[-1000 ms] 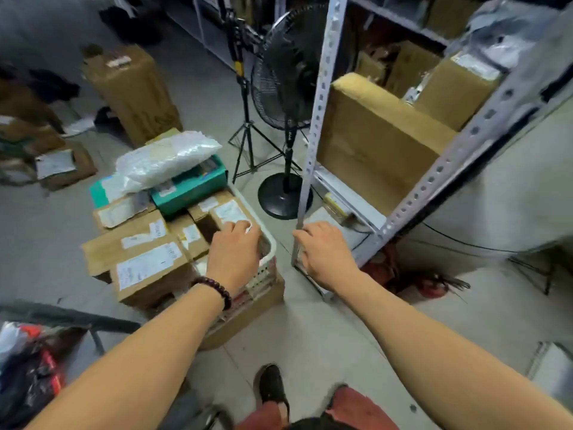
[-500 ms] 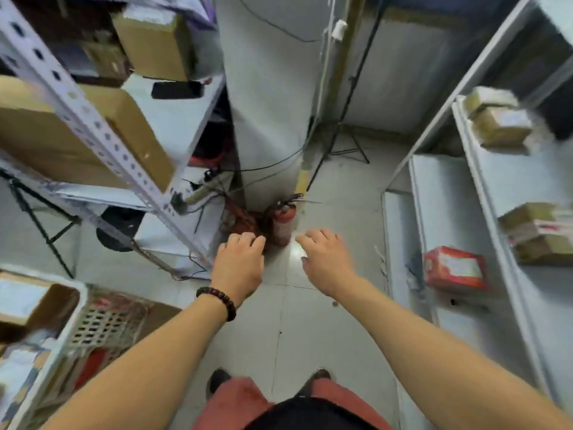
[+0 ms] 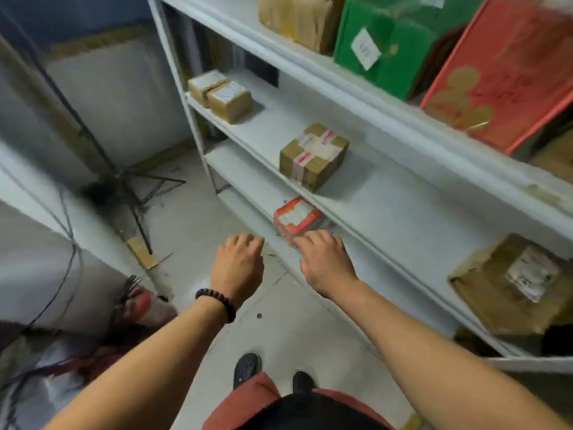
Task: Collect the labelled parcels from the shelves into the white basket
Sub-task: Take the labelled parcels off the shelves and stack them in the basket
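A white shelf unit (image 3: 366, 187) fills the right side. On a low shelf lies a small red parcel with a white label (image 3: 296, 215). My right hand (image 3: 327, 262) reaches toward it, fingers loosely extended, fingertips just at its near edge, holding nothing. My left hand (image 3: 238, 265), with a bead bracelet on the wrist, hovers over the floor left of the shelf, fingers relaxed and empty. A taped brown parcel (image 3: 313, 156) sits one shelf higher. Two small brown parcels (image 3: 221, 94) stand further back. A larger labelled brown box (image 3: 511, 283) is at the right. The white basket is out of view.
On the top shelf stand a brown box (image 3: 300, 20), a green box (image 3: 390, 41) and a red box (image 3: 502, 72). A black tripod (image 3: 130, 181) stands on the grey floor at the left. Cables and a red object (image 3: 136, 305) lie lower left. My feet (image 3: 248, 366) are below.
The view has swung right from the basket and the fan to the white shelf. Both hands, still empty, have come closer to the red parcel, the right hand now at its edge.
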